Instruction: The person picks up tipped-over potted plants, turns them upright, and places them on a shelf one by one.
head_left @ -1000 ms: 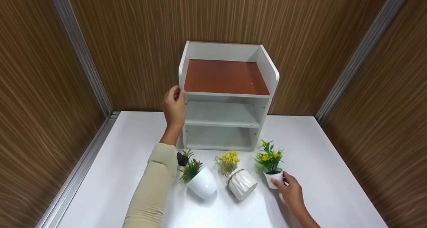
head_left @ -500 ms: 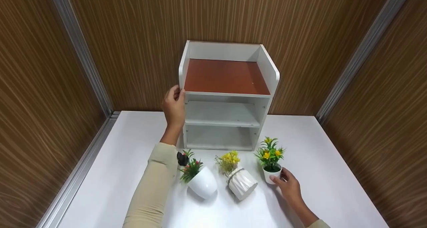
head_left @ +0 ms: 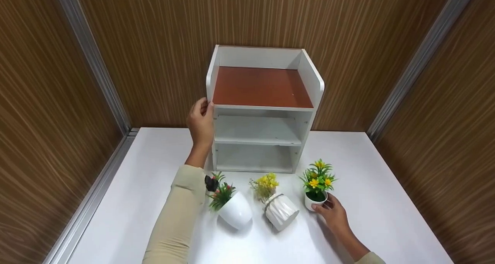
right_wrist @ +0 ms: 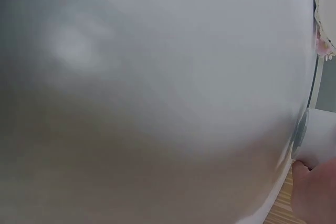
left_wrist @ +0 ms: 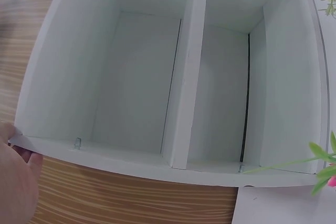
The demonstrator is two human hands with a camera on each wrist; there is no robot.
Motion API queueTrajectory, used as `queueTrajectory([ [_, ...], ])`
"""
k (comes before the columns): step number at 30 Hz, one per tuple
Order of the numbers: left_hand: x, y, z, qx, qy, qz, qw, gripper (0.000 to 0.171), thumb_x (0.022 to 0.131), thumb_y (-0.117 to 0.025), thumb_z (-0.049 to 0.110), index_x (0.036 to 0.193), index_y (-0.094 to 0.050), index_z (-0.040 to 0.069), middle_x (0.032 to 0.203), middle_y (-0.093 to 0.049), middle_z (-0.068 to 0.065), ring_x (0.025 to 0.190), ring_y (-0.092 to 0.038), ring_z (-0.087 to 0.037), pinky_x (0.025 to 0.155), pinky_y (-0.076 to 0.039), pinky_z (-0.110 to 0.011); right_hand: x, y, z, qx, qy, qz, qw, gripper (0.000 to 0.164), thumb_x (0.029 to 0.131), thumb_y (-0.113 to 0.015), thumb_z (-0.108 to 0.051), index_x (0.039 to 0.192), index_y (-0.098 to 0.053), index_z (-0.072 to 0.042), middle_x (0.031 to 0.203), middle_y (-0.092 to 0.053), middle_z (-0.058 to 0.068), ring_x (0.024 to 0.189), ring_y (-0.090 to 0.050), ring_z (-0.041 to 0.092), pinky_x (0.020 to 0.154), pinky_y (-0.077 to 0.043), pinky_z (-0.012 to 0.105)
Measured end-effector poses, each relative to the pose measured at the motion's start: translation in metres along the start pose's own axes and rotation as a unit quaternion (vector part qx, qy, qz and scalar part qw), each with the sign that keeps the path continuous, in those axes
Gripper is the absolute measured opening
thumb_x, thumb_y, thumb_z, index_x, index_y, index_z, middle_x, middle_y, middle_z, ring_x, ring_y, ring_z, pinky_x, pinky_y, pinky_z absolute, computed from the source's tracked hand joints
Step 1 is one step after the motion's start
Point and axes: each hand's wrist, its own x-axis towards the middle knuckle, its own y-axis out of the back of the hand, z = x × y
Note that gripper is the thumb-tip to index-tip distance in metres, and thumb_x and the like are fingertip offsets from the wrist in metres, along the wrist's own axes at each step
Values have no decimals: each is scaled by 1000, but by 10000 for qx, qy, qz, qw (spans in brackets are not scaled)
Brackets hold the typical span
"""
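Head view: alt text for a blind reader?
A person's right hand holds a small white pot of yellow flowers, while the left hand grips a white shelf unit by its left edge. On the white table in front, a smooth planter and a ribbed planter lie on their sides.

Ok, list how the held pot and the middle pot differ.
Pose: the held pot is upright; the middle pot lies on its side.
Surface: the held pot looks plain; the middle pot is ridged, with a band round its neck.
Contact: the right hand grips the held pot; no hand touches the middle pot.
Both are white with yellow flowers.
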Motion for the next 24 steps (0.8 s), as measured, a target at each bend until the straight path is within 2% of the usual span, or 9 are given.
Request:
queueTrajectory([
  [5,0,0,0,-9,-10,-38,10000,33,102,-61,25,129,-63,7,119,-67,-7,108,-64,-17,92,-55,-31,-1,0,0,-153,-80,-41,9998,87,90,-78,-20,154,-27,6,152,-39,33,142,-40,45,104,-51,36],
  [7,0,0,1,-45,-1,-52,10000,33,102,-61,25,130,-63,7,120,-67,-7,108,-63,-16,93,-55,-32,-1,-1,1,-195,-44,-6,9998,84,89,-79,-20,153,-30,6,150,-42,33,140,-42,45,105,-50,39],
  [11,-1,1,2,-125,88,-76,9999,33,102,-61,25,130,-63,8,121,-67,-6,109,-63,-15,93,-55,-32,0,-2,5,-254,89,84,9996,77,89,-79,-16,149,-37,7,145,-48,34,136,-48,45,100,-51,31],
  [14,-2,2,2,-160,110,-86,9998,33,103,-60,26,131,-63,8,121,-67,-5,108,-63,-15,93,-55,-31,0,-2,7,-260,62,81,9996,77,89,-79,-17,149,-37,7,145,-47,34,135,-48,45,96,-52,26],
  [21,-2,2,1,-154,46,-14,9999,31,102,-61,24,129,-64,8,119,-67,-5,107,-63,-14,92,-55,-30,-3,2,7,115,-57,-144,9998,89,90,-78,-17,157,-23,4,153,-37,34,141,-41,45,92,-50,18],
  [24,-2,2,2,-123,103,-30,9999,32,102,-61,25,129,-63,8,120,-67,-5,107,-63,-14,92,-55,-30,-4,4,7,316,-104,-217,9992,94,90,-78,-17,159,-17,0,158,-32,31,144,-37,43,95,-50,19],
])
